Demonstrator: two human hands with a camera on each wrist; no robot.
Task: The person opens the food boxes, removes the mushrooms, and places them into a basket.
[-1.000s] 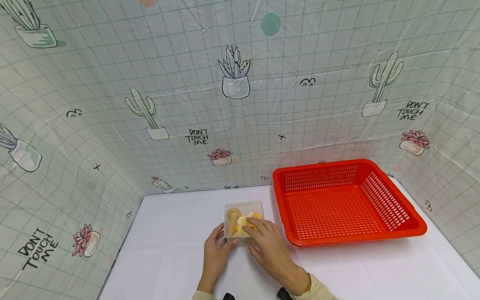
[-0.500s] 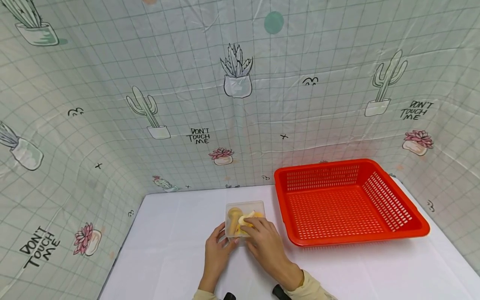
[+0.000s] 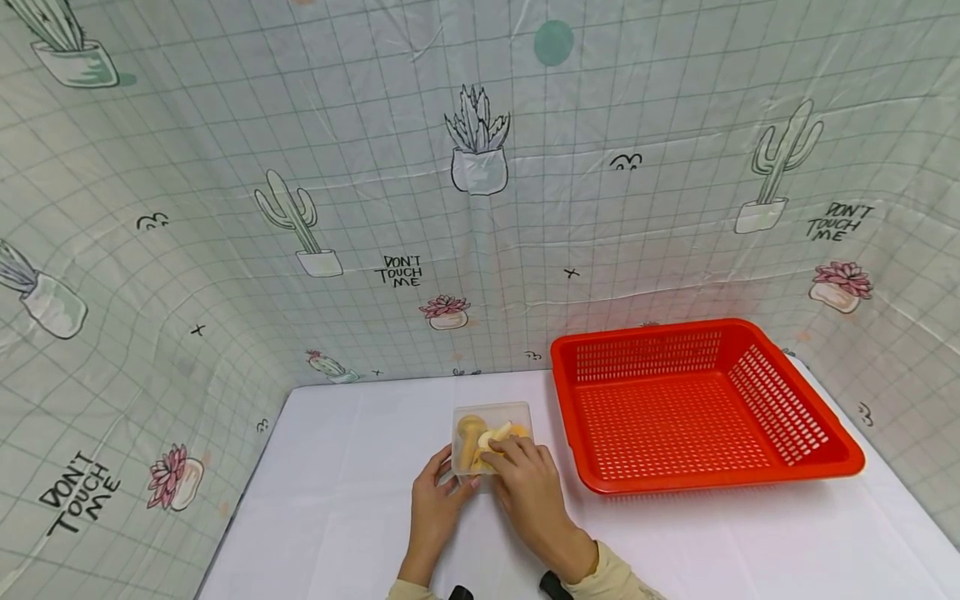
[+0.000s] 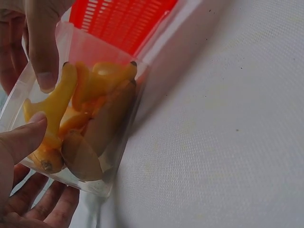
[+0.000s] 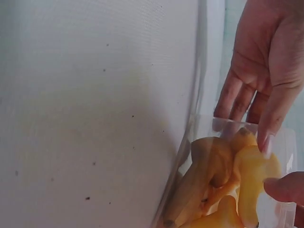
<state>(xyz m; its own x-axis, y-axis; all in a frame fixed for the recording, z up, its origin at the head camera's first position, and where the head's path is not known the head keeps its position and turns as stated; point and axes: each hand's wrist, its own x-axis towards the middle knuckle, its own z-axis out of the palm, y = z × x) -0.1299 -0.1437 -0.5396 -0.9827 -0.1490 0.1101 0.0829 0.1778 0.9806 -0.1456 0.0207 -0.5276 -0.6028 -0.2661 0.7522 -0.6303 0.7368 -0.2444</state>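
Note:
A small clear plastic container (image 3: 517, 412) stands on the white table (image 3: 337, 467), filled with several yellow and orange toy pieces. My left hand (image 3: 453, 472) grips its near left corner, thumb over the rim and fingers (image 4: 47, 209) outside the wall. My right hand (image 3: 504, 450) reaches in from above and pinches a pale yellow piece (image 3: 495, 434) between a fingertip (image 5: 266, 137) and thumb. That yellow piece (image 4: 59, 102) lies on top of the darker orange ones (image 5: 209, 166).
A large red perforated basket (image 3: 705, 408) sits just right of the container, at the table's back right. A cactus-print sheet (image 3: 465, 208) walls off the back and sides. Bare white table lies to the left and front.
My right hand's fingers have curled in a little over the pale yellow piece. The container and my left hand have stayed put.

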